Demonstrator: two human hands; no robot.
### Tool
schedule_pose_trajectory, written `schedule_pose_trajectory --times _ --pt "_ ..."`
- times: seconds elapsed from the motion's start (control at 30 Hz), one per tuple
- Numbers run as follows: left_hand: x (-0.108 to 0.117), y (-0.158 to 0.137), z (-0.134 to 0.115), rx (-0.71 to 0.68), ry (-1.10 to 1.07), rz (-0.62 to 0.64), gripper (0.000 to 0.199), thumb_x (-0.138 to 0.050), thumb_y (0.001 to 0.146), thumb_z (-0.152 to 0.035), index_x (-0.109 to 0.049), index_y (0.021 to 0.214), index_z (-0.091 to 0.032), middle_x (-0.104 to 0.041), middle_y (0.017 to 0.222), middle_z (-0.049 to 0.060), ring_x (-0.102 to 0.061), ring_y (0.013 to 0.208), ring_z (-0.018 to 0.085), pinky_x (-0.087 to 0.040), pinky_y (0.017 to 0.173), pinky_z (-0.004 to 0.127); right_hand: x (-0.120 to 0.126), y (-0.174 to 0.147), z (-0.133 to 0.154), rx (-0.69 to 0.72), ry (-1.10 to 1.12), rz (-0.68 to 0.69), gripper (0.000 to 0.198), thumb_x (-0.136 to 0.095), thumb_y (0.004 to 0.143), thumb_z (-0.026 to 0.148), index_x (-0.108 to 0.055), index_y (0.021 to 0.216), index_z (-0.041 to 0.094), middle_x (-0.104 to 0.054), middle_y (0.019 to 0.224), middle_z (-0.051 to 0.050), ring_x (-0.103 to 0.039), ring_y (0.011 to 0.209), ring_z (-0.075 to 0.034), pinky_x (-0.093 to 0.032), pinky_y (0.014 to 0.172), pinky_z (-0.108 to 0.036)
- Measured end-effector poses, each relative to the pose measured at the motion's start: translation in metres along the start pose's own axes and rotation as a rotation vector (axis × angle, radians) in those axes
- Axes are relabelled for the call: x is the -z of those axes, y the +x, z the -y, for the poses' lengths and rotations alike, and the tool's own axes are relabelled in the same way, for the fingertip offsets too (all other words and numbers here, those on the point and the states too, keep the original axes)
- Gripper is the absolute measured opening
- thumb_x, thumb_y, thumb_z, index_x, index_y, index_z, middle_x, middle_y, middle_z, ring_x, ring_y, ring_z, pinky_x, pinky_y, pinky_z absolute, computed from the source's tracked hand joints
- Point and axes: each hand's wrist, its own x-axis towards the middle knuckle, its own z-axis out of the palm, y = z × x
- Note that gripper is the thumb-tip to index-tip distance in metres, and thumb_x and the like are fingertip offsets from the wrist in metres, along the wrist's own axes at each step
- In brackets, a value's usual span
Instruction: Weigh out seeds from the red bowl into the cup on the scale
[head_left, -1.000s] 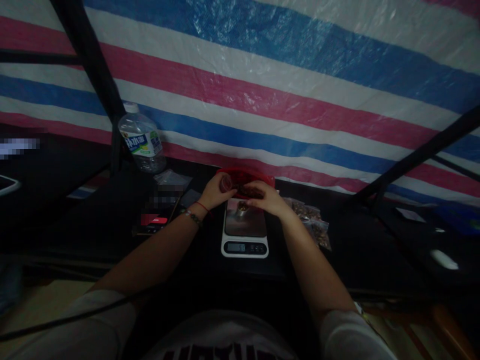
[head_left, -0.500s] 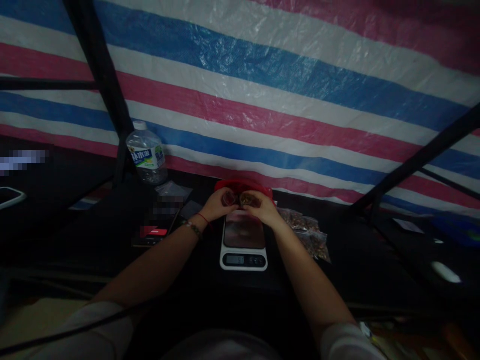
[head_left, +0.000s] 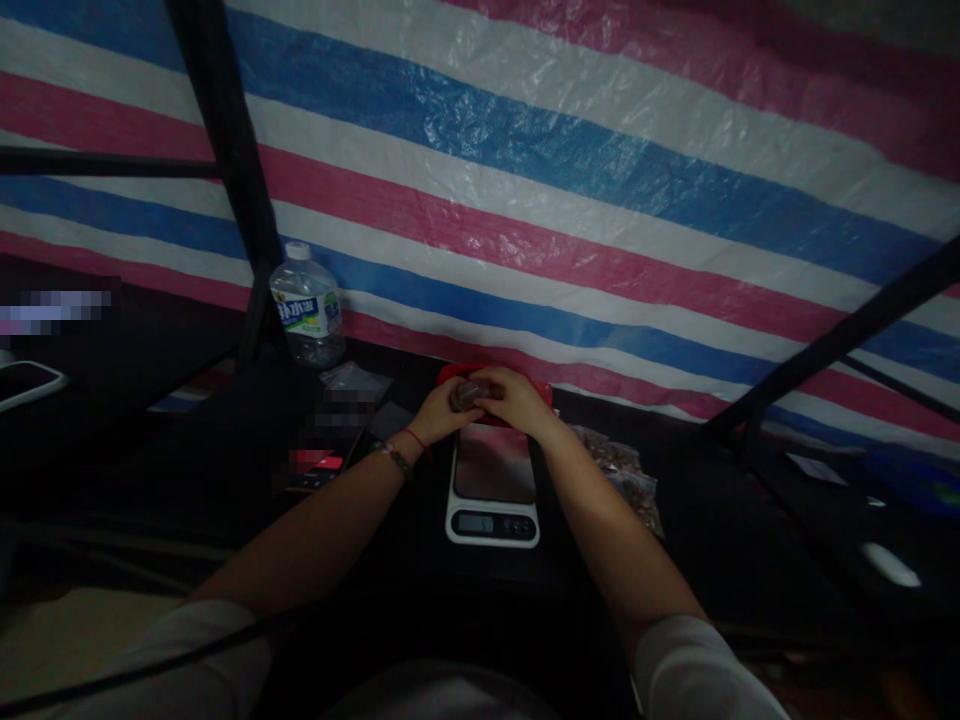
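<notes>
- the 2 hands are close to each other above the far end of the white kitchen scale [head_left: 493, 524], at the near edge of a red basin [head_left: 453, 370].
- the left hand [head_left: 437, 411] is closed around a small clear container [head_left: 466, 394], with its fingers and thumb against the side of it.
- the right hand [head_left: 516, 404] comes from the other side, bent inward, with its fingertips at this same container; if it also grips a second thing inside the palm, i cannot tell.
- the container is tilted and looks dark brownish; what it has inside is too dim to see.
- the scale lies flat on the black table [head_left: 405, 560], its shiny metal plate [head_left: 495, 470] is under and just before the hands, and its small display [head_left: 475, 523] is lit, but the digits are hard to read.
- on the left wrist there are a beaded bracelet [head_left: 395, 459] and a thin red string [head_left: 421, 442].
- beside the right forearm lie several small clear bags [head_left: 616, 458] with brownish pieces inside.
- to the left, a big clear bottle [head_left: 307, 312] with a label stands upright near the striped sheet [head_left: 525, 240], and flat clear bags [head_left: 358, 380] lie near it.
</notes>
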Motion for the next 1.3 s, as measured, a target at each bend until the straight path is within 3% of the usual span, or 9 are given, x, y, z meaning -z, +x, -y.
schedule_pose_trajectory --times 0.1,0.2,0.37,0.6,0.7,0.8,0.97,1.07,1.3 --pt "-0.001 0.001 0.004 -0.018 -0.031 0.000 0.042 -0.074 0.066 -0.037 -0.057 0.099 -0.016 -0.065 0.092 0.003 -0.061 0.084 0.018 -0.048 0.075 0.029 -0.003 -0.004 -0.008 -0.005 0.073 -0.040 0.035 -0.066 0.072 0.014 -0.066 0.107 0.019 -0.065 0.111 -0.008 -0.061 0.102 -0.020 -0.047 0.091 -0.035" --pt "-0.001 0.000 0.006 -0.030 -0.034 -0.009 0.043 -0.075 0.066 -0.037 -0.057 0.100 -0.017 -0.065 0.090 0.003 -0.060 0.079 0.016 -0.047 0.071 0.028 -0.004 -0.012 -0.016 -0.078 0.142 -0.043 0.042 -0.064 0.072 0.014 -0.061 0.113 0.019 -0.065 0.110 -0.008 -0.063 0.096 -0.019 -0.051 0.084 -0.033" --pt "0.001 0.000 0.005 -0.005 -0.062 -0.011 0.040 -0.075 0.066 -0.038 -0.058 0.095 -0.018 -0.062 0.080 0.000 -0.057 0.070 0.014 -0.045 0.066 0.026 0.001 -0.036 -0.016 -0.096 0.052 -0.105 0.052 -0.061 0.066 0.008 -0.058 0.116 0.020 -0.060 0.117 -0.008 -0.059 0.104 -0.020 -0.048 0.091 -0.034" --pt "0.004 0.002 0.008 0.042 -0.407 -0.098 0.041 -0.072 0.067 -0.040 -0.059 0.098 -0.016 -0.062 0.092 0.005 -0.057 0.082 0.016 -0.044 0.074 0.026 -0.001 -0.069 -0.012 -0.114 -0.047 0.179 0.041 -0.072 0.065 0.015 -0.062 0.105 0.019 -0.063 0.105 -0.006 -0.058 0.098 -0.022 -0.046 0.089 -0.037" --pt "0.005 0.001 0.007 0.091 -0.613 -0.059 0.042 -0.070 0.069 -0.042 -0.059 0.100 -0.016 -0.062 0.086 0.003 -0.057 0.076 0.015 -0.043 0.069 0.025 0.004 -0.060 -0.011 -0.042 -0.042 0.095 0.048 -0.073 0.072 0.024 -0.059 0.117 0.022 -0.059 0.121 -0.009 -0.053 0.114 -0.024 -0.041 0.099 -0.041" --pt "0.003 0.000 0.006 0.107 -0.732 0.007 0.042 -0.071 0.068 -0.040 -0.060 0.101 -0.016 -0.062 0.082 0.002 -0.058 0.074 0.014 -0.044 0.068 0.025 0.008 -0.036 -0.009 0.056 -0.052 -0.013 0.036 -0.062 0.083 0.023 -0.059 0.119 0.024 -0.054 0.129 -0.008 -0.046 0.123 -0.023 -0.035 0.105 -0.043" --pt "-0.001 -0.001 0.013 0.152 -0.869 0.072 0.043 -0.072 0.066 -0.037 -0.063 0.103 -0.017 -0.066 0.101 0.006 -0.062 0.091 0.020 -0.047 0.083 0.032 -0.002 0.008 -0.005 0.158 -0.171 0.149 0.023 -0.062 0.082 0.018 -0.068 0.104 0.023 -0.050 0.134 -0.007 -0.042 0.127 -0.023 -0.031 0.108 -0.046" --pt "0.000 0.000 0.018 0.168 -0.823 0.020 0.045 -0.073 0.065 -0.039 -0.064 0.103 -0.018 -0.067 0.107 0.007 -0.062 0.098 0.022 -0.046 0.089 0.033 -0.002 0.023 -0.005 0.169 -0.184 0.189 0.009 -0.064 0.080 0.017 -0.070 0.085 0.020 -0.056 0.126 -0.007 -0.047 0.122 -0.023 -0.033 0.106 -0.044" --pt "0.004 0.006 0.014 0.167 -0.432 -0.045 0.049 -0.077 0.064 -0.041 -0.066 0.104 -0.014 -0.069 0.104 0.009 -0.064 0.097 0.025 -0.047 0.093 0.041 0.013 0.028 -0.022 -0.001 0.017 -0.050 0.007 -0.065 0.078 0.024 -0.068 0.080 0.018 -0.064 0.108 -0.007 -0.058 0.104 -0.020 -0.042 0.094 -0.036"
